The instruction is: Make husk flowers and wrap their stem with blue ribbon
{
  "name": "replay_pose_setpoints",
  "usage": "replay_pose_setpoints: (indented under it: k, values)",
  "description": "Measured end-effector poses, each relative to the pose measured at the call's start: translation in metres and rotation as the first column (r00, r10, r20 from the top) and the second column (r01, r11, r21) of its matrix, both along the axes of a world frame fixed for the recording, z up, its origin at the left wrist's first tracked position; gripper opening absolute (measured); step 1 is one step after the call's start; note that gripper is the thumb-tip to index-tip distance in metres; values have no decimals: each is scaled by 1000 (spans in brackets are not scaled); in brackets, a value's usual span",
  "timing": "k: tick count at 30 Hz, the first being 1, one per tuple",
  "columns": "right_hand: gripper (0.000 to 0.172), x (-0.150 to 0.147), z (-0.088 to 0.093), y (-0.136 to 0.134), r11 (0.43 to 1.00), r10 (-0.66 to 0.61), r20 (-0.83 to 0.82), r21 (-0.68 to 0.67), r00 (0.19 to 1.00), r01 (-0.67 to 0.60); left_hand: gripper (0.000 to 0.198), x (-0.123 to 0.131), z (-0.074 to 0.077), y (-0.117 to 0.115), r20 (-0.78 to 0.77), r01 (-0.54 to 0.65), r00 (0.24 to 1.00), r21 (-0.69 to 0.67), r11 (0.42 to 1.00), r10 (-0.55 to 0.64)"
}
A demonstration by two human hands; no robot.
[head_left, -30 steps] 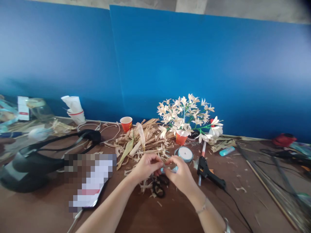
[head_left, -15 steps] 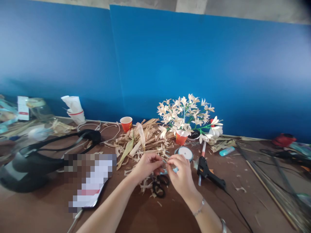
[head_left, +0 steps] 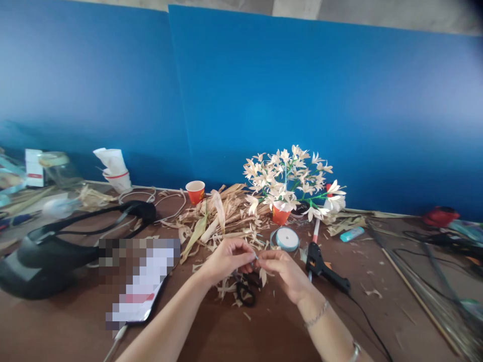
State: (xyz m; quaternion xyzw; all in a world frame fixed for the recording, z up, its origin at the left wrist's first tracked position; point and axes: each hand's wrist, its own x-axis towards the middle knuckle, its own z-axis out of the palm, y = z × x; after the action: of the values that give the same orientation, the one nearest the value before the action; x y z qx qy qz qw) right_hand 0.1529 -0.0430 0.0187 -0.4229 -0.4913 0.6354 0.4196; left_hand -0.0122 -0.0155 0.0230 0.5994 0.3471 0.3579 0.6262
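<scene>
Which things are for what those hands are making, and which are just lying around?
Probably for the job:
tiny bluish piece between left hand and right hand
spool
white flowers
dried husks
scissors
glue gun

Probably just lying about:
phone
black headgear
leftmost red cup

The brown table (head_left: 241, 337) carries many things. In its middle lies a pile of dry husks (head_left: 232, 211), and pale scraps are scattered on the surface nearer to me. Among them lie black-handled scissors (head_left: 246, 295), partly hidden. Behind the pile stands a red paper cup (head_left: 195, 193). To the right I see a white roll with blue rim (head_left: 287, 239), then a black glue gun (head_left: 326, 270) and a small light-blue packet (head_left: 352, 234). On the left lie a phone (head_left: 145, 286) and a black headset-like object (head_left: 33, 259).
</scene>
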Motion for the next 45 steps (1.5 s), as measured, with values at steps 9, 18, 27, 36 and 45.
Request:
replay_pose_setpoints:
  k: [9, 18, 27, 36, 45]
  values:
    - [4, -7, -1, -3, 858, -354, 438, 504, 826, 101, 16, 3, -12, 4, -6, -89, 996, 32, 996, 89]
    - [11, -12, -1, -10, 516, -762, 462, 857, 454, -5, 23, 12, -8, -1, 29, -120, 992, -149, 981, 126]
    - [12, -12, -4, -7, 631, -643, 454, 770, 617, 90, 24, 9, -7, 5, 14, -141, 990, -79, 987, 142]
    - [12, -7, 1, -1, 966, -207, 202, 198, 957, 167, 24, -1, -13, 10, -18, -41, 999, -45, 998, 40]
    - [13, 1, 0, -2, 999, 15, 16, -33, 1000, -14, 20, -1, 0, -1, 24, 60, 998, -33, 998, -59]
